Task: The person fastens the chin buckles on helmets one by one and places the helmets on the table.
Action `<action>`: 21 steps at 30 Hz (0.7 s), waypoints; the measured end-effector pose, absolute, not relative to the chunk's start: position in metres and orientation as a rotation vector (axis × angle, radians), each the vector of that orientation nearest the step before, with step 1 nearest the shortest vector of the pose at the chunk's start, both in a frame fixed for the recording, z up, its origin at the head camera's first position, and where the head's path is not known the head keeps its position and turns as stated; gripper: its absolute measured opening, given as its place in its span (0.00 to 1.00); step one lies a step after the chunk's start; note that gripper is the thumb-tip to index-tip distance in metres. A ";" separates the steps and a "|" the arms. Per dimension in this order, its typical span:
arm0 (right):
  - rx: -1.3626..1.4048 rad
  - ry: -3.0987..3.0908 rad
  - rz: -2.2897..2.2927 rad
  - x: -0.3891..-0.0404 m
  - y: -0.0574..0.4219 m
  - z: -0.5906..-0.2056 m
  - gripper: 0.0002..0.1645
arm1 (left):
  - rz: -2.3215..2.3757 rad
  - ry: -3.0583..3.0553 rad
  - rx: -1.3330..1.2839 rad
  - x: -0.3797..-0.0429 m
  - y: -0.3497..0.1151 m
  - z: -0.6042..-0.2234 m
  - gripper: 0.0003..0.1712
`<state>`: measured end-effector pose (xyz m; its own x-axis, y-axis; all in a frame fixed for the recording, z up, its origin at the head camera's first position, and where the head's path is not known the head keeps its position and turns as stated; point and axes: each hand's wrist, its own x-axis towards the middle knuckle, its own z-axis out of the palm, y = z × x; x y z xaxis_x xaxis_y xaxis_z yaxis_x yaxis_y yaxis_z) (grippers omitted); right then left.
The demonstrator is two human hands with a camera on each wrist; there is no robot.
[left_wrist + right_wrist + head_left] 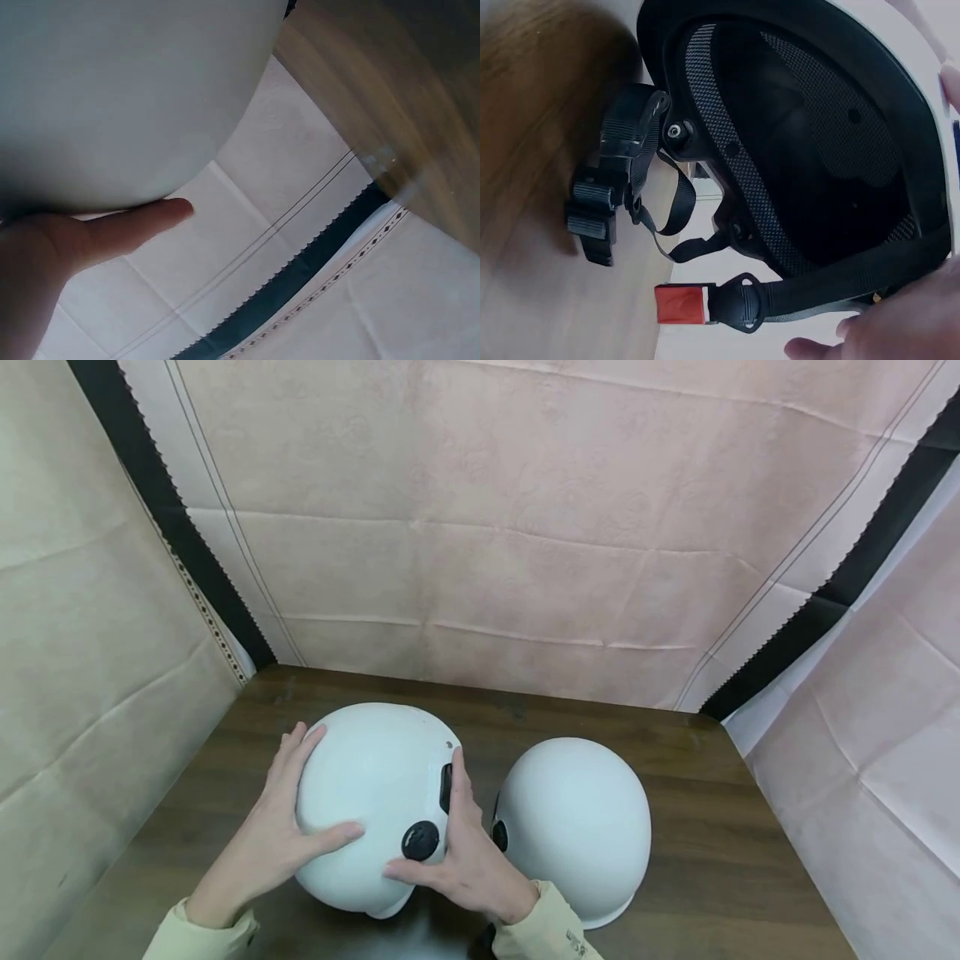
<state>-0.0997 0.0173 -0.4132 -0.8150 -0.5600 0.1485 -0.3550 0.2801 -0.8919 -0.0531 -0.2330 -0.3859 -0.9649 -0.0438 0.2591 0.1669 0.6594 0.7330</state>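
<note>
Both hands hold a white helmet (367,785) on the left side of the tabletop. My left hand (279,835) spreads its fingers round the far left side, with its thumb across the front. On the other side my right hand (472,864) grips the shell beside a round black knob (420,841) and a dark slot. In the right wrist view the helmet's dark padded inside (780,112) shows. Black straps (622,165) and a red buckle (682,304) hang from it. The left wrist view shows the smooth shell (127,97) above one straight finger.
A second white helmet (577,827) rests on the brown wooden table (712,843) just right of my right hand, dome up. Pale creased cloth walls (525,527) with black edge strips (187,527) enclose the table at the back and both sides.
</note>
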 end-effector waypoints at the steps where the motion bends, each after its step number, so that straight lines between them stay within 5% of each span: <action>1: -0.851 2.345 -1.563 -0.099 0.017 -0.413 0.79 | -1.185 -2.625 -0.092 -0.053 -0.232 -0.386 0.67; 21: -1.018 2.377 -1.482 -0.109 0.018 -0.418 0.85 | -1.210 -2.600 -0.123 -0.055 -0.242 -0.387 0.67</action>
